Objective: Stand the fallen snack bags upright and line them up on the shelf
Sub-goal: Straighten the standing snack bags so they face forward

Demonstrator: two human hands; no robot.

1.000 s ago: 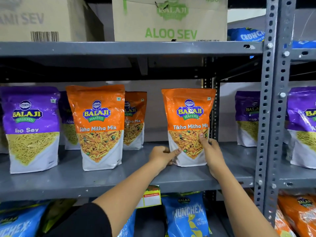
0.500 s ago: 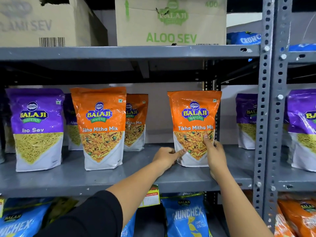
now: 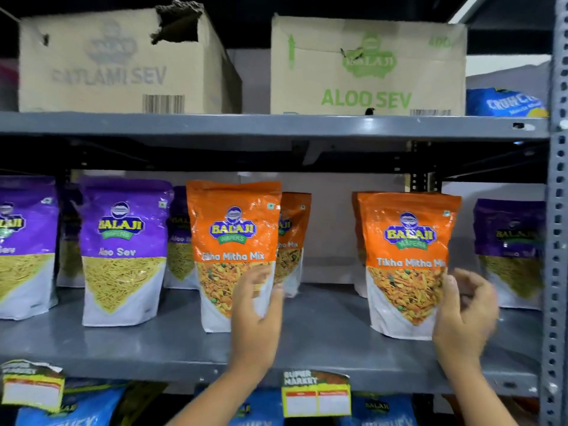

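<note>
Cartons (image 3: 368, 67) up top, purple pouches (image 3: 123, 252) on the left. L hand (image 3: 256, 318) open, fingers on glossy orange pouch (image 3: 235, 241); R hand (image 3: 464, 315) blurred, loosely open beside 2nd orange pouch (image 3: 407, 262). Both upright on grey metal shelf (image 3: 322, 336).

Orange snack bags (image 3: 408, 265) (purple ones (image 3: 123, 250) too) stand upright on shelf (image 3: 322, 336).

A bare stretch of shelf (image 3: 322, 327) lies open between the two front orange bags (image 3: 235, 256) (image 3: 405, 265). At nine o'clock purple bags (image 3: 123, 253) crowd it; at three o'clock the upright post (image 3: 556, 241) blocks.
</note>
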